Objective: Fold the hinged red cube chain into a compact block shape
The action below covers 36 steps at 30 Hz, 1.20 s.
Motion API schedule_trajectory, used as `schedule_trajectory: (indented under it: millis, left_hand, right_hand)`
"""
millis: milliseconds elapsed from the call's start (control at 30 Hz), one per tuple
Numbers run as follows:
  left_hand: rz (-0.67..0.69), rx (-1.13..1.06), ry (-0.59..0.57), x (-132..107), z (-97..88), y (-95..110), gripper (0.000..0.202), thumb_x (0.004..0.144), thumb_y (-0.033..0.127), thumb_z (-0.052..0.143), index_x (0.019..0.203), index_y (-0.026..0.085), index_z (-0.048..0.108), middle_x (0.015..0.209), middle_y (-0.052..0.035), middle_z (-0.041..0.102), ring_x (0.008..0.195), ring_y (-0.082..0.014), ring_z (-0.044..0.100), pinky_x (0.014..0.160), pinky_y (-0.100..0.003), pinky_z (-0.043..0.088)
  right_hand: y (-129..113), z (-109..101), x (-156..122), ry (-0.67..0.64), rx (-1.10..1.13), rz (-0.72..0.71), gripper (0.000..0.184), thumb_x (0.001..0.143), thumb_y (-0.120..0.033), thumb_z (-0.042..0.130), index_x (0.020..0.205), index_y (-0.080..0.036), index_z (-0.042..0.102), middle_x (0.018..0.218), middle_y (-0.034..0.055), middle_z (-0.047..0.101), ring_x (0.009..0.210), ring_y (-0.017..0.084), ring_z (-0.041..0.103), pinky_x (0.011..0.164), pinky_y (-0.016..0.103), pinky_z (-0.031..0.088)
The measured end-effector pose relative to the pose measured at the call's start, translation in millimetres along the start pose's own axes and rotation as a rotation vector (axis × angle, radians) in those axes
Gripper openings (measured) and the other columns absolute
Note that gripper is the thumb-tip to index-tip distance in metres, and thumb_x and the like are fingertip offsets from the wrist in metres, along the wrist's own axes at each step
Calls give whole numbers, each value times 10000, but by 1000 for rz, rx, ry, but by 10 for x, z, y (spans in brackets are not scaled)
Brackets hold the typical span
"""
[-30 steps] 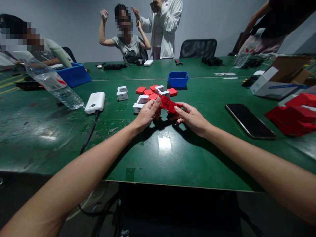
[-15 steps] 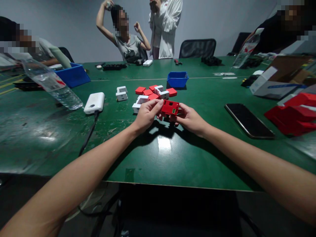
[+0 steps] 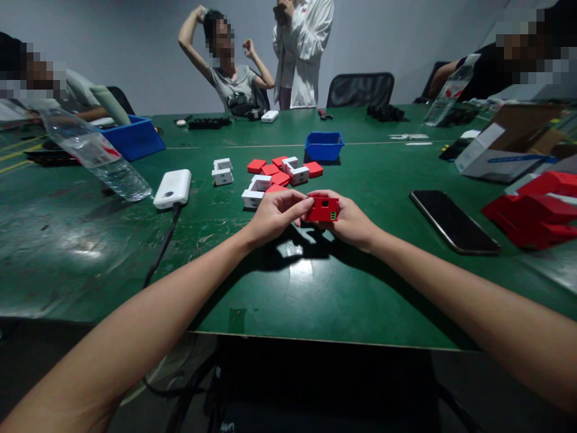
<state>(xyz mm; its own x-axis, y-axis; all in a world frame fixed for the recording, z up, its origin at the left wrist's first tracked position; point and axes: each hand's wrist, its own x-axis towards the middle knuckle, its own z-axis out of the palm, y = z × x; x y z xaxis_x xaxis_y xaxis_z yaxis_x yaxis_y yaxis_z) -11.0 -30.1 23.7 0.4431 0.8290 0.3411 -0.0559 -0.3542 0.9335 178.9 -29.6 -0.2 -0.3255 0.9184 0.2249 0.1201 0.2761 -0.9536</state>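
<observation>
Between my two hands, above the green table (image 3: 288,300), is a red plastic housing (image 3: 321,211) with a square hole and a small green terminal at its lower right corner. My left hand (image 3: 280,215) pinches its left end between thumb and fingers. Around its right end and back, the fingers of my right hand (image 3: 354,222) are closed. Just beyond my hands lie several red plastic pieces (image 3: 314,169) in a loose cluster. White U-shaped housings (image 3: 255,193) sit among and beside them, and another white housing (image 3: 222,172) stands apart to the left.
A blue bin (image 3: 324,147) stands behind the cluster. To the left are a white power bank (image 3: 172,187) with a black cable and a water bottle (image 3: 106,159). On the right lie a phone (image 3: 453,221), red parts (image 3: 532,216) and an open carton (image 3: 505,144). Other people are around the table.
The red housing has shifted a little to the right and turned more level. My right hand has closed further around its back, and my left hand has followed it rightward.
</observation>
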Motion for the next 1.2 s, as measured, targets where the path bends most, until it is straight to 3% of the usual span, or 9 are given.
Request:
schedule_trajectory:
  millis: [100,267,467,633,767,900,1033,1200]
  left_hand:
    - [-18,-7,22,4,-6,8,407,794,547,714,732,148,658,612,20,603,541,-80,541,578,-222,457]
    - [-90,-115,161,65,-59,-81,420,797,551,692,670,158,620,598,14,578,500,-72,493,503,-221,394]
    - [-195,-138,279,118,-128,-145,430,832,556,658,677,160,593,572,-4,615,464,-86,527,448,-216,365]
    - [-278,-133,331,129,-139,-164,428,877,544,619,733,141,622,565,-23,642,444,-88,528,441,-204,369]
    - [-392,-107,256,143,-148,-197,507,921,603,524,785,137,666,617,-58,683,447,-104,550,441,-212,372]
    - [-338,-71,157,135,-130,-187,562,876,685,534,902,147,695,726,-67,708,505,-106,581,444,-201,353]
    - [-273,44,144,107,-89,-148,464,738,574,763,868,138,673,757,-46,696,557,-96,575,474,-193,381]
    - [-231,59,117,93,-88,-139,422,730,516,777,833,128,649,715,-22,658,573,-100,571,506,-208,433]
  right_hand:
    - [-8,20,-12,34,6,5,515,652,-294,822,1106,-212,593,972,43,705,807,182,658,665,300,533]
    - [-31,50,-24,56,39,86,472,675,-390,821,1049,-201,604,821,14,700,629,147,615,533,271,484]
    - [-55,65,-28,90,19,122,477,631,-363,845,1006,-182,611,862,45,726,637,153,619,524,272,469]
    - [-36,59,-33,160,-21,52,449,623,-392,845,945,-183,612,854,54,718,678,175,637,603,311,509]
    - [-24,43,-22,292,-61,-14,477,577,-375,867,935,-195,608,847,42,719,744,202,667,726,360,540]
    - [-25,35,-22,336,-91,-47,455,586,-335,846,946,-204,601,856,43,717,782,218,681,759,375,550]
    - [-27,39,-42,296,-160,-92,390,632,-266,780,975,-211,602,901,43,706,798,216,681,751,370,553]
    - [-41,31,-66,309,-313,-154,343,657,-197,718,988,-206,627,932,50,674,783,205,651,718,361,541]
